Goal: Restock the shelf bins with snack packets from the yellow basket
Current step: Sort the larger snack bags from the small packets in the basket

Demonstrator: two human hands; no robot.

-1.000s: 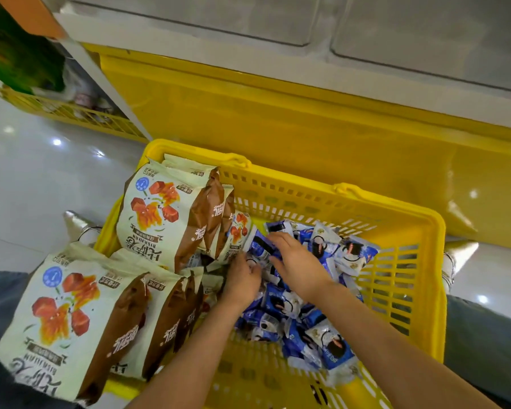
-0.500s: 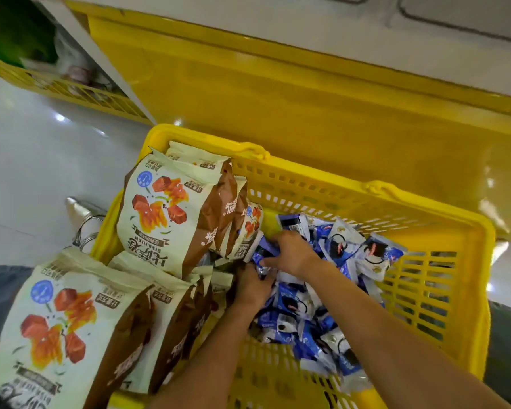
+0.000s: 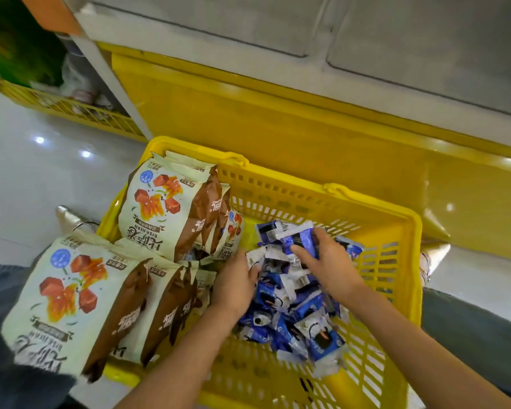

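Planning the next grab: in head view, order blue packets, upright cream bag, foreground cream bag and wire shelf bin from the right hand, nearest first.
1. blue packets: gripped by the right hand.
2. upright cream bag: far left corner of the basket.
3. foreground cream bag: lower left, at its edge.
4. wire shelf bin: upper left.

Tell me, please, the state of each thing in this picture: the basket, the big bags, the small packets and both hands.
yellow plastic basket: open-topped, partly filled.
large cream-and-brown snack bags: sealed, standing on edge along the basket's left side.
small blue-and-white snack packets: sealed, in a loose heap beside the bags.
left hand: fingers down among the packets, grip hidden.
right hand: grips packets at the heap's far end.
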